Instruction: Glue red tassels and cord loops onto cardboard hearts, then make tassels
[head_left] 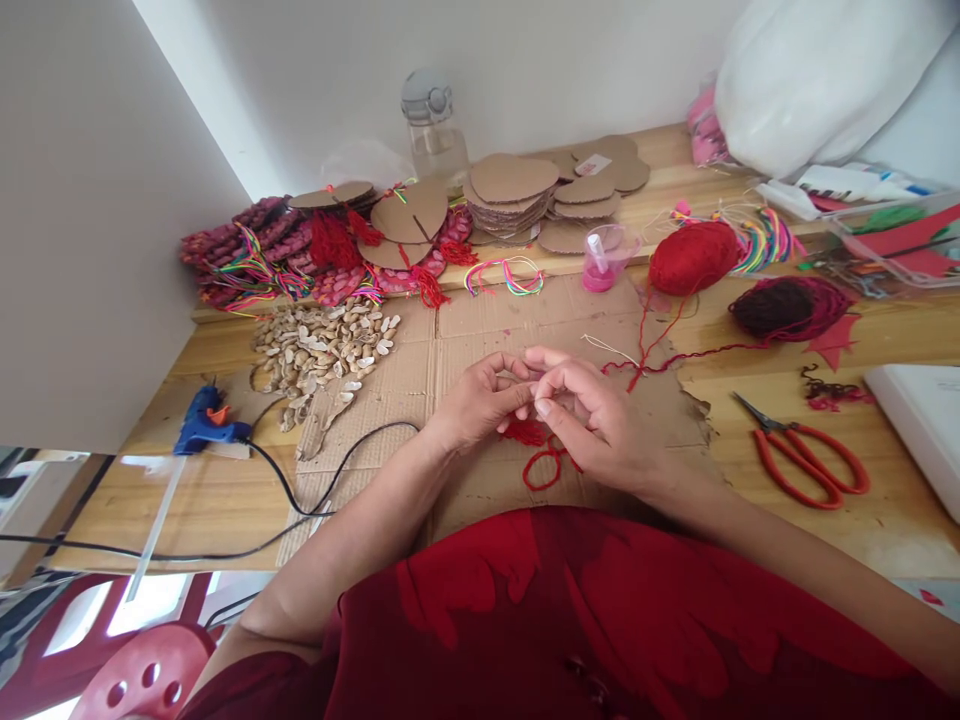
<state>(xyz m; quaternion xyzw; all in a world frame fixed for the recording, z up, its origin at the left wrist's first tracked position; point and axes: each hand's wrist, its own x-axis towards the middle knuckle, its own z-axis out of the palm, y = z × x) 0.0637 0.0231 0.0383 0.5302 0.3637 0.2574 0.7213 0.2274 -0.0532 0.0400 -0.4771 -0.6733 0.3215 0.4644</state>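
Note:
My left hand (484, 400) and my right hand (589, 415) meet above the cardboard sheet (397, 400), fingertips pinched together. Whatever sits between the fingertips is too small and too covered to make out. A bunch of red yarn (525, 432) shows just beneath the fingers, partly hidden by them. Close under my right palm, a loop of red yarn (541, 470) curls on the cardboard. Beyond my right hand, strands run back to a red yarn ball (694, 258) and a dark maroon yarn ball (780, 308).
Orange-handled scissors (806, 465) lie at right. A blue glue gun (206, 420) with a black cord rests at left, near a peanut shell pile (322, 345). Behind are cardboard shapes (514, 180), a pink cup (600, 268) and a bottle (435, 130).

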